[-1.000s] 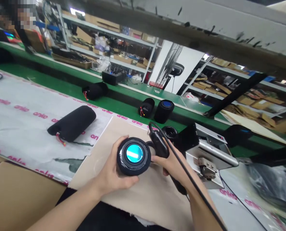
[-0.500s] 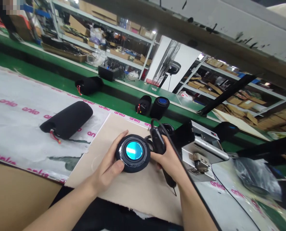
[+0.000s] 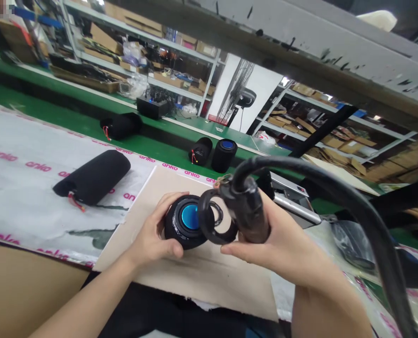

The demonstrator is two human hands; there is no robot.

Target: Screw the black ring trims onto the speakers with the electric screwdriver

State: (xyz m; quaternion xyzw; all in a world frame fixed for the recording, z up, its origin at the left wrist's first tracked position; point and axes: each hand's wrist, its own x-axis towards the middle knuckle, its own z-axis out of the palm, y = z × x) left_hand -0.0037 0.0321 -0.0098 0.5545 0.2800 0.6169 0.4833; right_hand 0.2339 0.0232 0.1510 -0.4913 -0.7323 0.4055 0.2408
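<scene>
One ring (image 3: 205, 215) (right grip (image 3: 279, 239) holds it) now overlaps the speaker (image 3: 174, 227) in left grip (image 3: 150, 239)

Blue disc (image 3: 189, 217) partly behind black ring (image 3: 205, 219), cable (image 3: 366, 213) cut off at bottom edge, silver machine (image 3: 291, 197) partly hidden

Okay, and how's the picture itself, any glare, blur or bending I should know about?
Head view: pale glints where ceiling lights show, a slight sheen on the shiny blue round disc, soft shadow on the flat tan board, the grey metal shelves soft and leaning, the thick black cable looming large near the lens, and a pixelated patch top left.
</scene>
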